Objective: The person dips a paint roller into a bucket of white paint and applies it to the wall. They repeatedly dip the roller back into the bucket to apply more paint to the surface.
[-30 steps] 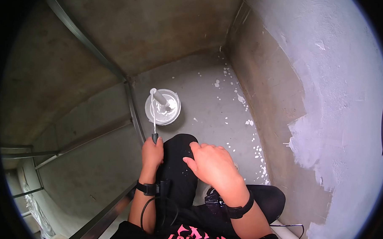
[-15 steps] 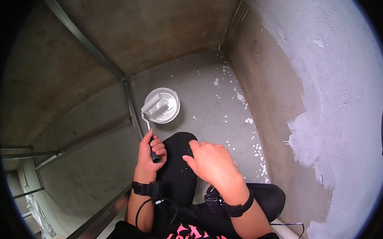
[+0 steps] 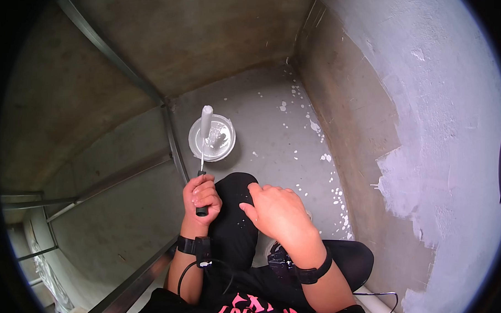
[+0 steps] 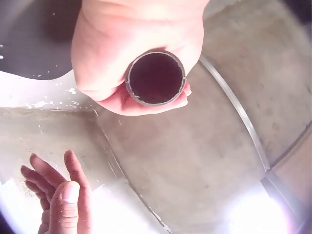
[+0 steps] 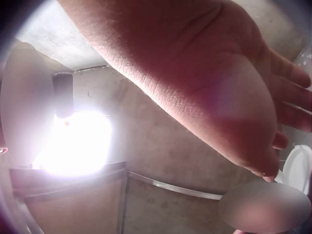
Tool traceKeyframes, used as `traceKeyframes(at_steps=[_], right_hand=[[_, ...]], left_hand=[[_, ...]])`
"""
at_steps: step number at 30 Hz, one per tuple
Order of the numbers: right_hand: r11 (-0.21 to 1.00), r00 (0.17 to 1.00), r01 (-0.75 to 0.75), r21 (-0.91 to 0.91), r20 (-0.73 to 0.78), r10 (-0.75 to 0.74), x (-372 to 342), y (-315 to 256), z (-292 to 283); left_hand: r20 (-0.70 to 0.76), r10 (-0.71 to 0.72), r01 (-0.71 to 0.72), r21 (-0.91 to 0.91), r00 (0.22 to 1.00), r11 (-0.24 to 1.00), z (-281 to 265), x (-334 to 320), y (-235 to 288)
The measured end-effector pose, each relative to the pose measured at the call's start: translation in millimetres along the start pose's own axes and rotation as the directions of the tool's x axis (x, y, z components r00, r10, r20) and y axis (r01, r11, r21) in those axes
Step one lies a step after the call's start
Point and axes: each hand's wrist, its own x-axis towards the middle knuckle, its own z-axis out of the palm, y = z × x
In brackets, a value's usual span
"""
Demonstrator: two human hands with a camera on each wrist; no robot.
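Observation:
My left hand (image 3: 202, 198) grips the black handle (image 3: 202, 211) of a paint roller, palm side up, fingers wrapped around it. The roller's white sleeve (image 3: 206, 121) points away from me, overlapping the bucket's far rim in the head view. White paint coats the inside of the white bucket (image 3: 193, 146), which stands on the floor just beyond my knee. In the left wrist view the handle's round hollow end (image 4: 156, 78) faces the camera. My right hand (image 3: 279, 212) hangs over my legs with relaxed fingers and holds nothing; its palm shows in the right wrist view.
A metal frame bar (image 3: 176, 148) runs close by on the left, beside bucket and left arm. The right wall (image 3: 445, 108) is partly coated in pale paint. White drips (image 3: 315, 127) dot the floor along it. A cable (image 3: 181, 281) loops from the left wrist.
My left hand has rolled over from back up to palm up, turning the roller. Its sleeve swung from leaning right, to across the bucket's left side, to pointing away. The right hand stays put.

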Motion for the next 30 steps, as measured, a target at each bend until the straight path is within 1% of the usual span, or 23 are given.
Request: traceKeyframes(at_steps=[2,4,11,13,14,15,16,18,19,20,22,23,25,27,29,30], right_hand=[[1.0,1.0,-0.002,0.0,0.003,0.002,1,0,2],[1.0,1.0,-0.003,-0.001,0.006,0.003,2,0,3],[1.0,1.0,0.012,-0.003,-0.005,-0.012,4,-1,6],[1.0,1.0,0.011,-0.008,-0.001,-0.011,5,-1,7],[0.999,1.0,0.017,0.033,-0.025,-0.016,6,-2,9],[0.997,0.999,0.024,0.073,-0.049,-0.02,8,-3,11],[0.997,0.999,0.024,0.073,-0.048,-0.02,9,-6,13],[0.985,0.996,-0.041,0.166,-0.068,0.053,13,-14,18],[0.985,0.996,-0.041,0.165,-0.067,0.053,14,-17,19],[0.987,0.997,-0.039,0.156,-0.053,0.048,13,-21,22],[0.984,0.997,-0.041,0.174,-0.052,0.051,10,-30,28],[0.983,0.997,-0.044,0.176,-0.055,0.055,8,-32,32],[0.967,0.999,-0.04,0.251,0.009,0.039,5,-35,41],[0.963,0.997,-0.072,0.259,0.037,0.064,4,-36,43],[0.955,0.991,-0.133,0.267,0.041,0.126,4,-34,49],[0.953,0.991,-0.136,0.272,0.035,0.132,4,-33,51]], left_hand=[[0.019,-0.019,0.019,-0.005,1.0,1.0,-1,0,-1],[0.055,-0.055,0.053,0.03,0.997,0.998,-1,0,-2],[0.054,-0.107,0.103,0.074,0.993,0.992,-2,2,-10],[0.015,-0.135,0.134,0.071,0.991,0.988,-4,2,-9],[0.015,-0.135,0.133,0.07,0.991,0.989,-5,2,-8],[-0.022,-0.123,0.125,0.109,0.992,0.986,-6,3,-7],[-0.057,-0.11,0.117,0.148,0.992,0.982,-6,3,-6],[-0.046,-0.128,0.134,0.155,0.991,0.979,-7,5,-4],[-0.036,-0.146,0.15,0.163,0.989,0.975,-8,5,-4],[-0.037,-0.146,0.15,0.163,0.989,0.975,-9,6,-3],[-0.093,-0.12,0.141,0.274,0.988,0.951,-9,9,-4],[-0.096,-0.124,0.146,0.276,0.988,0.95,-10,10,-5],[-0.116,-0.079,0.116,0.358,0.99,0.926,-13,13,-9],[-0.095,-0.099,0.127,0.367,0.991,0.922,-20,15,-9],[-0.082,-0.055,0.085,0.433,0.995,0.897,-25,17,-11],[-0.087,-0.061,0.093,0.438,0.994,0.894,-27,19,-12]])
